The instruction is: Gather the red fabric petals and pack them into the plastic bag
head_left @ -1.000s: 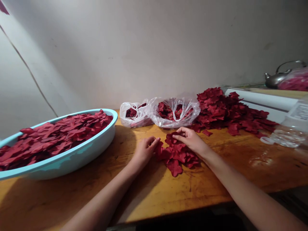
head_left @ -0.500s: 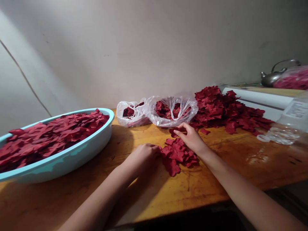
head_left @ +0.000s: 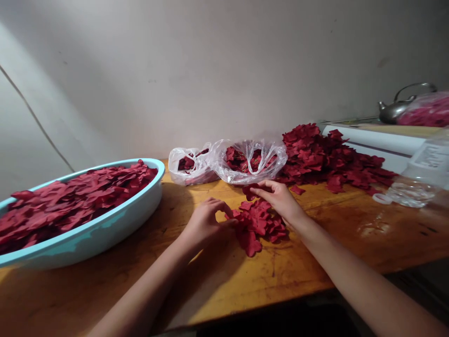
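My right hand (head_left: pixel 278 199) pinches a dark red flower-shaped petal piece (head_left: pixel 250 191) between thumb and fingers, just above the table. Under and in front of it lies a small heap of red petal pieces (head_left: pixel 259 222) with scalloped edges. At that heap's left side, my left hand (head_left: pixel 206 220) has its thumb and index finger closing on the edge of a red petal piece (head_left: pixel 229 216). Its other fingers are curled, partly hidden. The pieces look thin, like cloth.
A light blue basin (head_left: pixel 147 201) full of red petal pieces stands at left. Two clear plastic bags (head_left: pixel 177 175) with red pieces sit behind my hands. A large red pile (head_left: pixel 315 157) lies at back right, near a clear plastic container (head_left: pixel 412 194) and a kettle (head_left: pixel 394 111).
My left hand has turned, raising its knuckles so that a gap shows between thumb and index finger. The right hand still holds its petal piece, moved slightly left.
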`<act>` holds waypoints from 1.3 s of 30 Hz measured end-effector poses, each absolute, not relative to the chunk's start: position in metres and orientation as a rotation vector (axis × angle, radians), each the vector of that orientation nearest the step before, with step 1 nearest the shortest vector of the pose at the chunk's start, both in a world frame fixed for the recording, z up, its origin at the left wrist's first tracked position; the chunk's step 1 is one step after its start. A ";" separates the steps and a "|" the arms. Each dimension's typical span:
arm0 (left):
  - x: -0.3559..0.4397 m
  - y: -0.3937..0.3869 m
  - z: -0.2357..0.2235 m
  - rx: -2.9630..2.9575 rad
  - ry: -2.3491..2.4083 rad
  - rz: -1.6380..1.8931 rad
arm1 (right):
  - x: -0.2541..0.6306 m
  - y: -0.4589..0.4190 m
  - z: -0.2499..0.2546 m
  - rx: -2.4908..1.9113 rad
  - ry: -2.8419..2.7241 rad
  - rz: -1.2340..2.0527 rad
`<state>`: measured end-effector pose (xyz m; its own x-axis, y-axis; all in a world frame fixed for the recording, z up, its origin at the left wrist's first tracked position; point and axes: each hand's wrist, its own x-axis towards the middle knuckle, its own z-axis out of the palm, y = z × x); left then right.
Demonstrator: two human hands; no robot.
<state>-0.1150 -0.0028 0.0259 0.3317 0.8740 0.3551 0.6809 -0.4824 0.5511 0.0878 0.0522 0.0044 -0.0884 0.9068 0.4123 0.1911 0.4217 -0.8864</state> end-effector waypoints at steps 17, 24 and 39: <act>-0.093 0.004 0.003 1.117 0.957 1.124 | 0.076 0.045 0.004 -0.963 -1.701 0.868; -0.099 0.005 0.005 1.268 1.118 1.208 | 0.087 0.053 0.003 -1.030 -1.713 0.887; -0.088 0.000 0.002 1.438 1.191 1.173 | 0.075 0.040 0.006 -0.939 -1.733 1.098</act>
